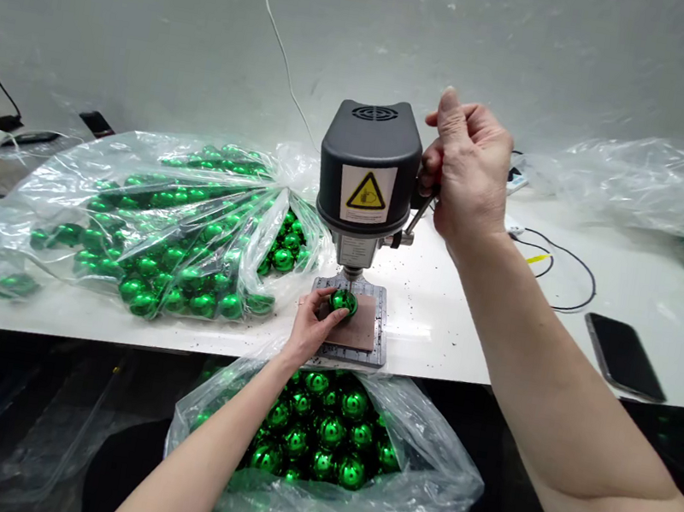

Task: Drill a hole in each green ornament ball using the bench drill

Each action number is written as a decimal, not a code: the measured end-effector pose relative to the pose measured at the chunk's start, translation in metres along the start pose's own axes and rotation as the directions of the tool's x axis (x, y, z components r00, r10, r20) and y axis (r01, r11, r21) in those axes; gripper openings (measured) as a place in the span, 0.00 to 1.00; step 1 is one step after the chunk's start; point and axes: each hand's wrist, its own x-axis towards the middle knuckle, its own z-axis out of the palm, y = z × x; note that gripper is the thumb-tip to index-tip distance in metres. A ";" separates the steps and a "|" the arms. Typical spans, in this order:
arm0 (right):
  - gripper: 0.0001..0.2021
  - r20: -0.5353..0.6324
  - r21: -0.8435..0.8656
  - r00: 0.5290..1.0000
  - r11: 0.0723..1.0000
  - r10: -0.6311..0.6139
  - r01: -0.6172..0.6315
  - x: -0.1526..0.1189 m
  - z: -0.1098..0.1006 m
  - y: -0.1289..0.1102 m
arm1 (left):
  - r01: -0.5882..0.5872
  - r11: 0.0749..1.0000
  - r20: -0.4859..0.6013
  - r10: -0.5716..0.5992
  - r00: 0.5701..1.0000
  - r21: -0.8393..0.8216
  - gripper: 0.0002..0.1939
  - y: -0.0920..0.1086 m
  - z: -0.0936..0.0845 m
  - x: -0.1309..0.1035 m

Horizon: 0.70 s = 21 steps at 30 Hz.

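Observation:
Between the thumb and fingers of my left hand (310,325) is a shiny green ball ornament (343,301). It rests on a brown board (360,328) on the grey metal base (380,350) of a small drill press (368,165). The ball sits under the press's spindle; whether the tool touches it I cannot tell. Raised at the right of the machine's head, my right hand (473,169) is curled round the feed lever (418,216), whose end the fingers hide. A yellow warning label (368,193) is on the head.
A large clear bag (186,214) of green balls lies left of the press. Another open bag (435,487) of them is below the table edge. At right are a phone (625,357), a dark cable (594,283) and more plastic (671,183). Dark specks dot the white table (452,334).

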 end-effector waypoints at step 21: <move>0.30 0.044 -0.082 0.998 0.996 -0.033 0.037 0.001 -0.003 0.011 | -0.074 0.976 0.073 0.060 0.996 0.207 0.30 -0.003 -0.003 -0.001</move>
